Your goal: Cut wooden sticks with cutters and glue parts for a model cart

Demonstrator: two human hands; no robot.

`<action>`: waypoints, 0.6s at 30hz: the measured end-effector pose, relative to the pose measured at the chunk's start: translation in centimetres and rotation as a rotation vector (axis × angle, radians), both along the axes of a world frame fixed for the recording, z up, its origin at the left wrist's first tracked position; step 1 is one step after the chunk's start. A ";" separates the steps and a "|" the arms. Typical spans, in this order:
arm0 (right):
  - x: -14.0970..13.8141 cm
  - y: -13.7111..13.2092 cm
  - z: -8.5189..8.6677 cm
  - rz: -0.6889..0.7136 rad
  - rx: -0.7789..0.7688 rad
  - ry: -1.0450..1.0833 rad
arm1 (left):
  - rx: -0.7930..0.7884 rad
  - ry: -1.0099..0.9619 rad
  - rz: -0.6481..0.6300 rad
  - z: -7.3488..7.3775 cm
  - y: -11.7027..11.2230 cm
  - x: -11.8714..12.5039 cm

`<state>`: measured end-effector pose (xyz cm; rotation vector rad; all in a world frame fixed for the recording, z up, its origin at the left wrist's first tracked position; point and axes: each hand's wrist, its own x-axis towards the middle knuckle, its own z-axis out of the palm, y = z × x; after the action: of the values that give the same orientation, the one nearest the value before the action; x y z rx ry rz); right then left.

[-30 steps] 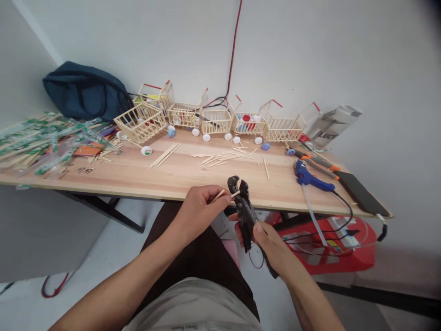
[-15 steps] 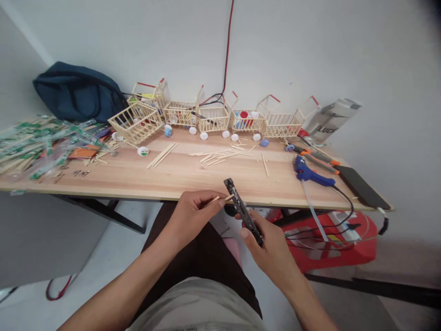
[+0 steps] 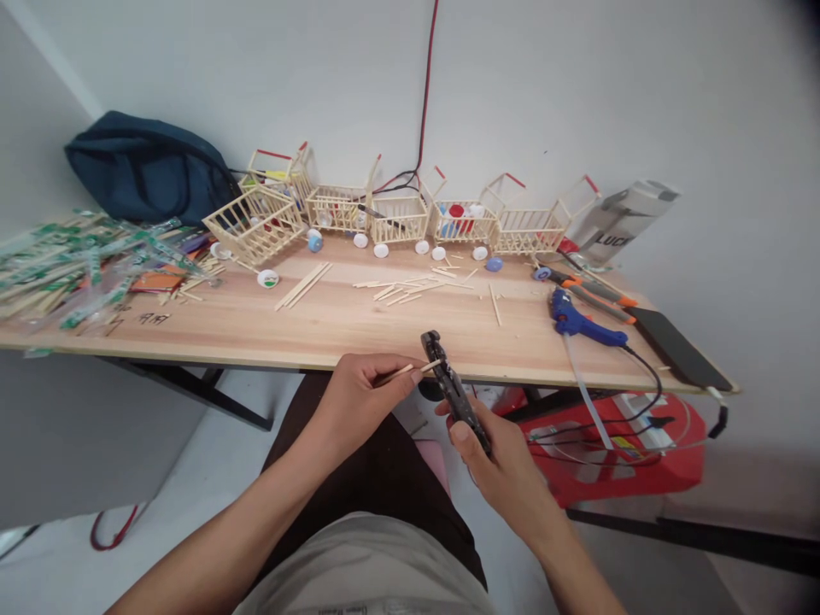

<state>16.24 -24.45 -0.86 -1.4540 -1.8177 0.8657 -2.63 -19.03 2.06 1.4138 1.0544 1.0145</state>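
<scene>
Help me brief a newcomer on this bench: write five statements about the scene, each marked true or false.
1. The right hand grips a black tool. True.
2. The left hand is empty. False: it holds thin wooden sticks.
3. The dark blue bag is left of the row of toy carts. True.
4. The carts' handles have green bars. False: the bars are red.
5. The blue glue gun lies on the table. True.

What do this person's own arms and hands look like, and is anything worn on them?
The left hand and right hand are human, without gloves. Both forearms are bare, with no sleeve, watch or cable visible. The shirt is pale grey, the trousers dark.
</scene>
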 end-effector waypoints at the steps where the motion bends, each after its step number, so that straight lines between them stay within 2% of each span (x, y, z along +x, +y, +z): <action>1: 0.0 0.0 0.0 -0.007 0.008 -0.011 | 0.005 0.000 0.003 0.0 0.0 0.0; 9: -0.1 -0.1 0.1 -0.028 0.030 -0.058 | 0.070 0.088 0.025 -0.3 0.1 0.1; 18: -0.2 -0.3 0.1 -0.030 0.020 -0.054 | 0.214 0.199 0.066 -0.4 -0.2 0.3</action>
<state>16.07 -24.71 -0.75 -1.5012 -1.8339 0.7983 -2.38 -19.27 1.64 1.6909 1.1699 1.0761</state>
